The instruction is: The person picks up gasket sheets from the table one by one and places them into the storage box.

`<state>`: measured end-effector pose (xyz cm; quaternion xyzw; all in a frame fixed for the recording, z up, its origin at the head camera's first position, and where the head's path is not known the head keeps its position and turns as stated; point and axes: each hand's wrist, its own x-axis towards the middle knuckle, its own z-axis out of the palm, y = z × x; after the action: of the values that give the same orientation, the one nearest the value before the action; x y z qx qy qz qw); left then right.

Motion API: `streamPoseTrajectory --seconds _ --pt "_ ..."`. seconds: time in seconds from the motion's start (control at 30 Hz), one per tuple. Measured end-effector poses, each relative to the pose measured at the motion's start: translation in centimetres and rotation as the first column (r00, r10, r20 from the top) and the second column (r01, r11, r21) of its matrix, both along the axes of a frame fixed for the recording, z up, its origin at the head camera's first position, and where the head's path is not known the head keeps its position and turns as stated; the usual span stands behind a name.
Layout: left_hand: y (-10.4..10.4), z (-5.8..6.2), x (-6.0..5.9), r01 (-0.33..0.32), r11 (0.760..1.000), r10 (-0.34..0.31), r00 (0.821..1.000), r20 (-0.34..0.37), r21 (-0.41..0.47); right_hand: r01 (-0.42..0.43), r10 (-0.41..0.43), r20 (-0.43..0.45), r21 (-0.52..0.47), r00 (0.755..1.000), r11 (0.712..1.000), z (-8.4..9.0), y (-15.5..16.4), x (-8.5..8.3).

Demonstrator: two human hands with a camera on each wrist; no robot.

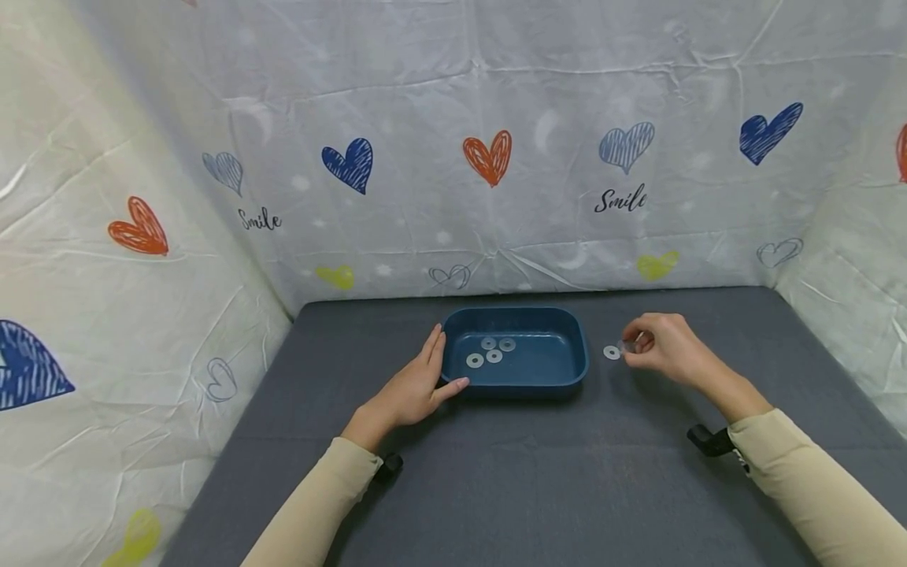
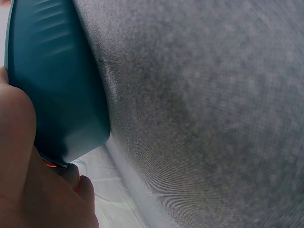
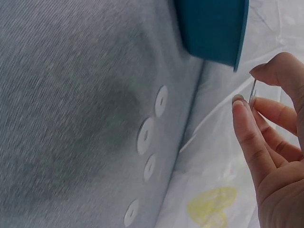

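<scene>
A dark blue rectangular tray (image 1: 516, 391) stands near the back of the table, with several pale flat washers (image 1: 475, 361) in its left half. My left hand (image 1: 407, 390) rests against the tray's left end, fingers straight along the side and thumb on the front rim. To the right of the tray, my right hand (image 1: 666, 346) pinches one washer (image 3: 252, 92) between thumb and fingertips, above the tabletop. Below that hand, several more washers (image 3: 145, 136) lie flat on the cloth; from the head only one loose washer (image 1: 612, 353) shows clearly, the others being hidden by the hand.
Dark grey cloth (image 1: 496, 488) covers the table. A white curtain (image 1: 418, 228) printed with hearts hangs behind the back edge and along both sides. Black wrist straps (image 1: 711, 441) show at the beige sleeves.
</scene>
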<state>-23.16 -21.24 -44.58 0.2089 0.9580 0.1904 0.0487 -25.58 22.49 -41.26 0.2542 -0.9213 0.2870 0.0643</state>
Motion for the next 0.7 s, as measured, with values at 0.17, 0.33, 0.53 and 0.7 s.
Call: streamPoseTrajectory --seconds 0.17,0.33,0.53,0.7 --pt "-0.1 -0.1 -0.1 0.001 1.000 -0.001 1.000 0.000 -0.003 -0.031 0.031 -0.002 -0.014 1.000 0.999 0.2 -1.0 -0.2" --pt "0.0 -0.2 -0.1 0.002 1.000 -0.002 1.000 -0.003 0.001 -0.054 0.053 -0.017 -0.020 0.998 0.998 0.1 -2.0 -0.5" --pt "0.0 -0.1 -0.1 -0.002 1.000 0.002 1.000 0.000 -0.003 -0.086 0.085 -0.046 -0.028 0.995 0.996 0.2 -3.1 -0.6" --pt "0.0 -0.1 0.0 -0.002 1.000 0.002 1.000 0.003 -0.002 -0.110 0.107 -0.074 -0.038 0.991 0.993 0.5 -3.9 -0.8"
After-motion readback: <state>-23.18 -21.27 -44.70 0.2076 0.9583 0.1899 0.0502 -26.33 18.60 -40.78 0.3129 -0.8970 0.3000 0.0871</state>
